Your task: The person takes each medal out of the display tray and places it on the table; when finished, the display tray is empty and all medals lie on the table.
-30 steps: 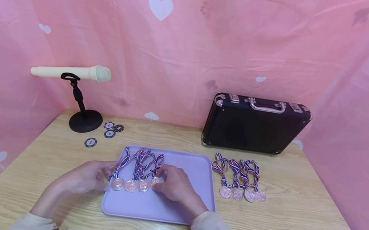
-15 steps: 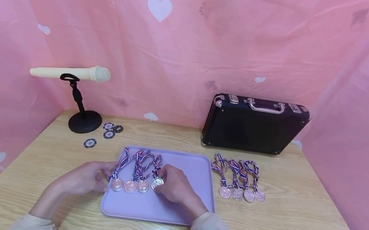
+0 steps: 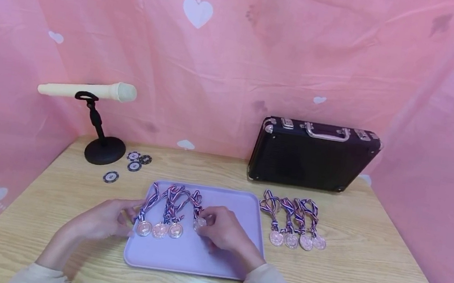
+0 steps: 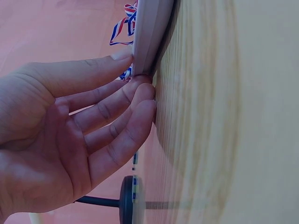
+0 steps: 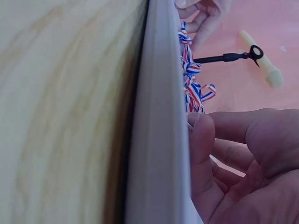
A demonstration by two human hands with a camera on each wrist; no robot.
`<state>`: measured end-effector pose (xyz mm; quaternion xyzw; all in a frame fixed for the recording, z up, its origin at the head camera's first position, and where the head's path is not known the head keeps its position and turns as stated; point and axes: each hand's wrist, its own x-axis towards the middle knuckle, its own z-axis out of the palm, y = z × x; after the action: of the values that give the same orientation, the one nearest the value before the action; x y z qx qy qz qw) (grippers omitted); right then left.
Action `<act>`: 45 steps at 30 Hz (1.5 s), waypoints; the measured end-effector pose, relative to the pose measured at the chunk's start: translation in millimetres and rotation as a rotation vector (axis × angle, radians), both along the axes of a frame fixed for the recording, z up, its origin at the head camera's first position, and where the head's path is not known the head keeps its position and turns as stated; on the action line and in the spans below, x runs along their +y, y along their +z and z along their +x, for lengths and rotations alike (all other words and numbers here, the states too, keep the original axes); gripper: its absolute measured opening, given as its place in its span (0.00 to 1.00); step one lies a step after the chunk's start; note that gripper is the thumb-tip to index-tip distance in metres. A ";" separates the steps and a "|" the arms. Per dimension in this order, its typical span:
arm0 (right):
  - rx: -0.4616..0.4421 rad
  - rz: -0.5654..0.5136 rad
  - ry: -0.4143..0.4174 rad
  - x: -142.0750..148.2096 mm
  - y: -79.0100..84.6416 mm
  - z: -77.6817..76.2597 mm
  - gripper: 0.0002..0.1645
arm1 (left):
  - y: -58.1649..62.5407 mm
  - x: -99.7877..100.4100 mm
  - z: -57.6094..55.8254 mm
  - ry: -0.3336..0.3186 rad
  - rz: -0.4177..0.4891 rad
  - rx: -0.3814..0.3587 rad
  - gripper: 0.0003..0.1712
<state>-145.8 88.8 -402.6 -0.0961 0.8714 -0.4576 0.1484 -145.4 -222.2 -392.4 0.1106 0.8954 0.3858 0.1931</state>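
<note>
A light purple tray (image 3: pixel 195 265) lies on the table, with several medals on striped red, white and blue ribbons in a row on its left half. My right hand (image 3: pixel 222 230) pinches the rightmost medal (image 3: pixel 199 223) of that row between thumb and fingertips, just over the tray; its ribbon (image 3: pixel 196 200) trails away behind. Three other medals, one of them this medal (image 3: pixel 175 230), lie side by side to the left. At the tray's left edge, my left hand (image 3: pixel 104 218) holds the rim, thumb (image 4: pixel 84 74) on it and curled fingers against the side.
Several more ribboned medals (image 3: pixel 291 240) lie right of the tray. A black case (image 3: pixel 314 159) stands behind them. At the back left are a white microphone (image 3: pixel 88 91) on a black stand (image 3: pixel 104 151) and several poker chips (image 3: pixel 111 177). Pink cloth (image 3: pixel 236 67) hangs behind and at both sides.
My right hand has shifted slightly right with the pinched medal, so a gap now separates it from the three others. The left hand has stayed at the tray's edge.
</note>
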 end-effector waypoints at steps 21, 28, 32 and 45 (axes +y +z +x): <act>-0.059 -0.209 -0.117 37.3 18.7 -11.6 0.27 | 0.5 0.3 -1.0 -0.016 0.004 0.014 0.48; -0.064 -0.215 -0.187 64.3 31.9 -10.2 0.27 | 1.1 0.6 -0.8 -0.023 -0.002 0.025 0.48; -0.057 -0.191 -0.226 87.4 36.4 -6.9 0.28 | 0.3 -0.4 -0.6 -0.032 -0.014 0.032 0.48; -0.032 -0.140 -0.327 197.8 34.2 19.1 0.34 | -1.2 -0.2 -0.7 -0.011 -0.016 0.005 0.48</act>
<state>-126.7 286.6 -368.4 0.0440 0.8391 -0.5365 0.0787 -146.1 -222.4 -393.6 0.1147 0.8984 0.3771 0.1939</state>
